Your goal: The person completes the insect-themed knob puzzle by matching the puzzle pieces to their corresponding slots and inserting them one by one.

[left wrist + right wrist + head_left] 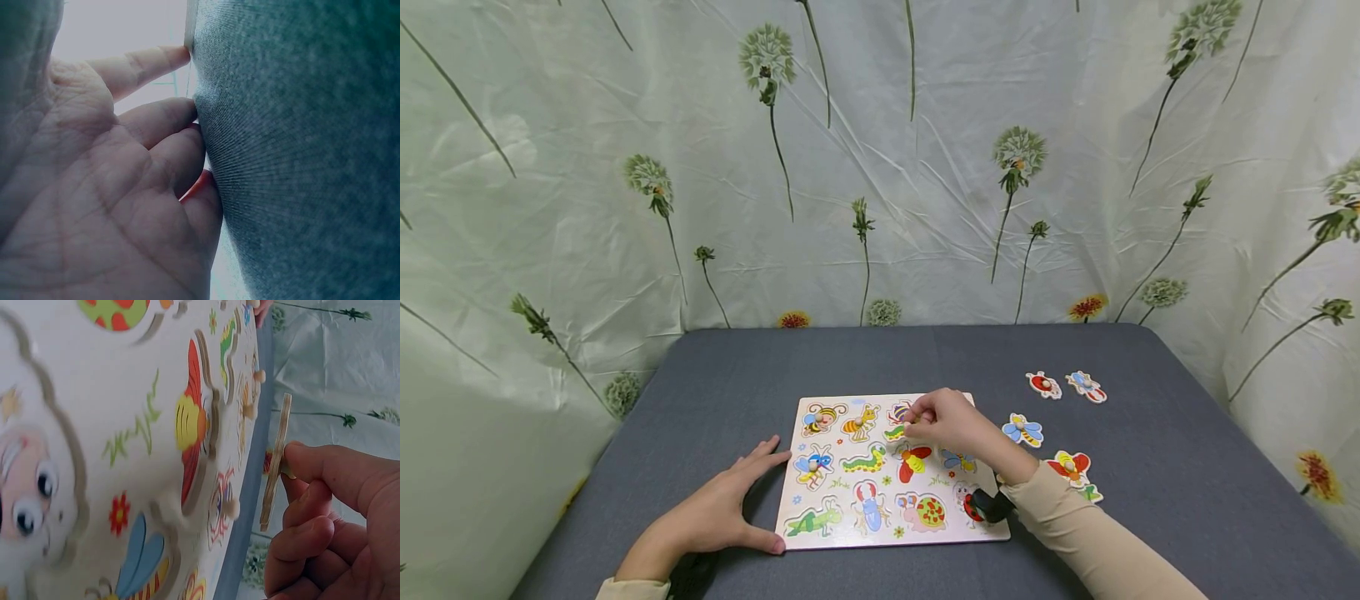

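In the head view, your right hand [952, 423] hides part of the board [842, 542], and the lower edge crops your left sleeve [632, 589]. Your right wrist view shows the pinched piece [275, 462] edge-on, its face, perhaps green, mostly hidden.

Piece [275, 464] seemingly over board [955, 538]; others [1022, 431] right

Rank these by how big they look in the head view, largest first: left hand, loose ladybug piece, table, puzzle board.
1. Table
2. Puzzle board
3. Left hand
4. Loose ladybug piece
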{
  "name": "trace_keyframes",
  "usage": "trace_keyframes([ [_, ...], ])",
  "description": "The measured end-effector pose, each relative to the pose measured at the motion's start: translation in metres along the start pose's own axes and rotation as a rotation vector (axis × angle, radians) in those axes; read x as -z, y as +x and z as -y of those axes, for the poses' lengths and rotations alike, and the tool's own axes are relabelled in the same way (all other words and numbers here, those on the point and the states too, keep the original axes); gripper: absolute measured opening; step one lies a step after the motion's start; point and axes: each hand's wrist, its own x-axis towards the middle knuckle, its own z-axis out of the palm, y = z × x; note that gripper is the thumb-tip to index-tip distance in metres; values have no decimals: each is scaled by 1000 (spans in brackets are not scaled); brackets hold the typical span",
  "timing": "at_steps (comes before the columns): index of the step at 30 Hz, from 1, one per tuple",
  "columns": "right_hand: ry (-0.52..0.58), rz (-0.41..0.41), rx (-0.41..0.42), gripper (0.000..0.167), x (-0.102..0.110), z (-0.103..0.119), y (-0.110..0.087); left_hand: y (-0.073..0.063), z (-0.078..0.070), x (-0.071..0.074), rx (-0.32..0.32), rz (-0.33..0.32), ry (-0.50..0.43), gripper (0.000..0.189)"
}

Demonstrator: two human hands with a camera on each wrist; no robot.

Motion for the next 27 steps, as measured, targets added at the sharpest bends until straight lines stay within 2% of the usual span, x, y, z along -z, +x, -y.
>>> trace_keyframes([
  [27,7,55,-16,8,-49,21,11,1,2,0,-17,-3,4,122],
])
